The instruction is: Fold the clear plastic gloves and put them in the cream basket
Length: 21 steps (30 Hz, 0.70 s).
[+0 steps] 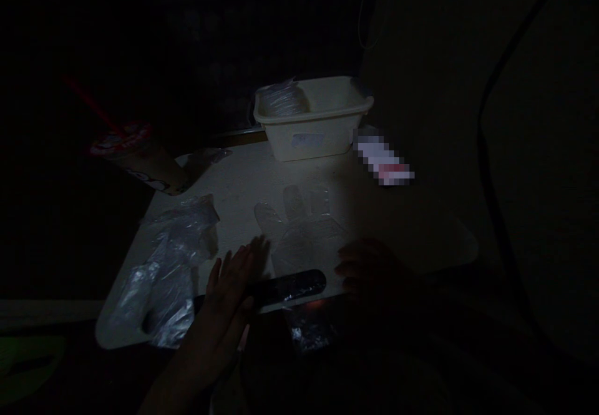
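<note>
Fingers, L hand [222, 302]: spreading wide & staying straight, not clenching or grasping anything; tips are reaching the edge of a clear plastic glove [299, 234], contact unclear in the dim light.

Fingers, R hand [369, 271]: curving loosely at the glove's right side, very dark; cannot tell if they're touching it or fully released.

Btwn hands: long black object [290, 287] is lying across the near edge of the table [243, 184], L hand standing over its left end; kind of object unclear.

Glove: lying flat on the table, fingers pointing away from the person.

L side of table: crumpled clear plastic [163, 271] is heaping up near the corner; small plastic piece [206, 156] is lying by a printed plastic cup [145, 162] w/ red straw [88, 106].

Far edge: cream plastic tub [309, 140] is sitting there, clear plastic pack [281, 100] poking up inside its L end.

R of tub: blurred white-and-pink item [381, 159] is lying on the table.

Below near edge: shiny wrapped item [306, 331], hard to make out.

Room: very dim, lit mainly on the table; dark cable [486, 153] is running down the R side.
</note>
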{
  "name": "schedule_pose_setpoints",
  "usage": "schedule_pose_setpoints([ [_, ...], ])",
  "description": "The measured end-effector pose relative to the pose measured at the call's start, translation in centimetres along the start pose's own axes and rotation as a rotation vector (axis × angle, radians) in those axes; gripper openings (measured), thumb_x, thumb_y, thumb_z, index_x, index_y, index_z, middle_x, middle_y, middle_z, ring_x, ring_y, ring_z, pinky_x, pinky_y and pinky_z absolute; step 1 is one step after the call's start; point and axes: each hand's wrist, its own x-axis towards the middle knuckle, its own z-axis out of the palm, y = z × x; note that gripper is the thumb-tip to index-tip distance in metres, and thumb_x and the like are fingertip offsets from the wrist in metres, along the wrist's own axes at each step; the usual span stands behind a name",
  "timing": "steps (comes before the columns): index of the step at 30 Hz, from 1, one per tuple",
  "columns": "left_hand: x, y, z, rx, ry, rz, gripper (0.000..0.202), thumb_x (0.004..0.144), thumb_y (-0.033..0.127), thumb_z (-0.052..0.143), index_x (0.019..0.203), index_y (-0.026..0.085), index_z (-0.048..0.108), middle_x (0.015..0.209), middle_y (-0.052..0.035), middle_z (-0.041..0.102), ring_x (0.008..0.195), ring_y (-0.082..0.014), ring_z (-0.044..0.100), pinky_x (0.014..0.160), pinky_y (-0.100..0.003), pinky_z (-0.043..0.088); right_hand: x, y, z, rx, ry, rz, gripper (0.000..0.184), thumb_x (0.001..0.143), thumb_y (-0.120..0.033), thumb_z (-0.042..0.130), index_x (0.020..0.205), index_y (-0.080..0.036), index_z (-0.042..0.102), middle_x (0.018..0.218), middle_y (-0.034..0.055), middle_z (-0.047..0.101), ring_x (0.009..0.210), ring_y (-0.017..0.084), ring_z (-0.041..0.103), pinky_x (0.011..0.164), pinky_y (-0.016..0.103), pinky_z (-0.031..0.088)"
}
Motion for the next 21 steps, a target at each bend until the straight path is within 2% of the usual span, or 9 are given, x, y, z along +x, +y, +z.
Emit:
schedule_pose_setpoints([
  [3,-0.4,0.5,-0.1,-0.029,0.031,0.069,0.056,0.079,0.022,0.024,0.13,0.026,0.002,0.136,-0.0009,0.015,0.123,-0.0205,0.017,0.099,-0.046,0.016,0.4,-0.2,-0.2,0.044,0.121,0.03,0.02,0.081,-0.032,0.038,0.074,-0.028,0.057,0.081,-0.0071,0.063,0.09,0.012,0.051,0.085,0.035,0.028],
  [7,0.2,1.4,0.8,0.023,0.091,0.078,0.06,0.077,0.022,0.037,0.129,0.025,0.009,0.131,-0.0048,0.03,0.12,-0.0222,0.024,0.096,-0.048,0.025,2.0,-0.8,-1.1,0.09,0.098,0.044,0.02,0.079,-0.03,0.04,0.072,-0.025,0.058,0.076,-0.0049,0.064,0.084,0.012,0.053,0.081,0.034,0.03],
  [11,1.4,1.4,1.9,-0.046,0.214,0.016,0.04,0.078,0.02,0.041,0.118,0.024,0.036,0.118,-0.0043,0.047,0.11,-0.0188,0.04,0.087,-0.038,0.039,3.4,-1.5,-1.8,0.17,0.208,0.062,0.019,0.078,-0.027,0.041,0.071,-0.023,0.058,0.074,-0.0034,0.064,0.08,0.012,0.054,0.079,0.033,0.033],
  [14,1.7,1.1,2.1,-0.093,0.261,0.029,0.026,0.078,0.017,0.04,0.102,0.022,0.05,0.107,-0.0032,0.055,0.102,-0.0167,0.047,0.083,-0.034,0.043,3.8,-1.4,-2.1,0.217,0.227,0.065,0.015,0.076,-0.027,0.044,0.071,-0.023,0.058,0.072,-0.0027,0.064,0.078,0.012,0.055,0.079,0.033,0.035],
  [18,1.5,1.1,1.6,-0.093,0.189,0.092,0.034,0.075,0.013,0.036,0.107,0.02,0.046,0.111,-0.006,0.051,0.106,-0.0192,0.042,0.085,-0.039,0.039,4.0,-0.7,-2.6,0.277,0.236,0.073,0.02,0.078,-0.03,0.042,0.077,-0.02,0.06,0.074,0.0016,0.064,0.075,0.013,0.056,0.073,0.031,0.039],
  [21,1.4,1.4,1.6,-0.103,0.161,0.072,0.042,0.074,0.017,0.039,0.116,0.019,0.037,0.118,-0.0083,0.045,0.111,-0.0216,0.037,0.086,-0.043,0.037,4.1,-0.7,-2.8,0.321,0.269,0.149,0.027,0.08,-0.034,0.037,0.079,-0.019,0.059,0.076,0.0037,0.064,0.077,0.014,0.056,0.075,0.033,0.04],
])
